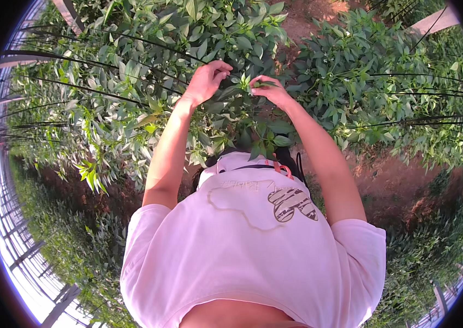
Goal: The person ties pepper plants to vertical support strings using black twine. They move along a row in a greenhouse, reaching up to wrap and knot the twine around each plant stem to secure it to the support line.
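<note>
Leafy green plants that look like pepper plants point(219, 110) fill the row in front of me. My left hand point(207, 82) reaches into the foliage, its thumb and fingers drawn close together. Whether something thin is pinched there is too small to tell. Just to its right, my right hand point(271, 91) has its fingertips curled around a green leaf point(266, 84), which lies across the fingers. Between both hands stands a bright, light-green shoot tip point(243, 84), close to the right fingertips. Stems below the hands are hidden by leaves.
Black strings point(92, 62) run through the plants from the left, and more strings point(432, 121) cross the right-hand row point(338, 74). Pale posts point(434, 21) rise among the rows. Reddish soil point(383, 176) shows between them. A greenhouse-like frame point(22, 254) borders the left side.
</note>
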Demonstrator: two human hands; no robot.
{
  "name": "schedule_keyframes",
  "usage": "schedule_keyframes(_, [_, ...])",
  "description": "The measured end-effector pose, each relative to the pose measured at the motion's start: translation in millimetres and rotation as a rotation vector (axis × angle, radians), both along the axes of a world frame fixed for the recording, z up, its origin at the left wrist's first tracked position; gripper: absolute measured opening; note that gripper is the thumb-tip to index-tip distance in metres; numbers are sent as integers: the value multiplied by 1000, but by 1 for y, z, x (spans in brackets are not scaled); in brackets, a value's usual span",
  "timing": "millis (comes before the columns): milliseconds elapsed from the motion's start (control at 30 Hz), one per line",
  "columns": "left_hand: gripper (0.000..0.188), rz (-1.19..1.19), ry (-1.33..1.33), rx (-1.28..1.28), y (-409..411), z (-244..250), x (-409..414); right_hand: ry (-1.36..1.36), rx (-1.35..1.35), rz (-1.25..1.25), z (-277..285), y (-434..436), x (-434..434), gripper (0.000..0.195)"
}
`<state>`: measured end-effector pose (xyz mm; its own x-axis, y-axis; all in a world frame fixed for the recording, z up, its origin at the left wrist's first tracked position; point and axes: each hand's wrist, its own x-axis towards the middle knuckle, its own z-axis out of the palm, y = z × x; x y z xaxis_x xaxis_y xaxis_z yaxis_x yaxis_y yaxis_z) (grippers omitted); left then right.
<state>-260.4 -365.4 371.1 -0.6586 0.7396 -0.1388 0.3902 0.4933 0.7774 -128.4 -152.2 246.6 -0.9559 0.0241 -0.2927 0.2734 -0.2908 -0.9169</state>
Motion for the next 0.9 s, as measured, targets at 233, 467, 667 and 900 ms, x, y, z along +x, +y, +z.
schedule_keyframes(233, [22, -226, 16, 75, 44, 21, 29, 4, 97, 8, -8, -17, -16, 22])
schedule_keyframes(467, [23, 29, 98, 100, 27, -10, 7, -111, -24, -66, -2, -6, -16, 14])
schedule_keyframes(667, [18, -141, -94, 145, 38, 2, 26, -64, -143, -375, -10, -25, -30, 11])
schedule_keyframes(900, [20, -6, -62, 98, 42, 22, 17, 166, 65, 31, -12, -23, -24, 25])
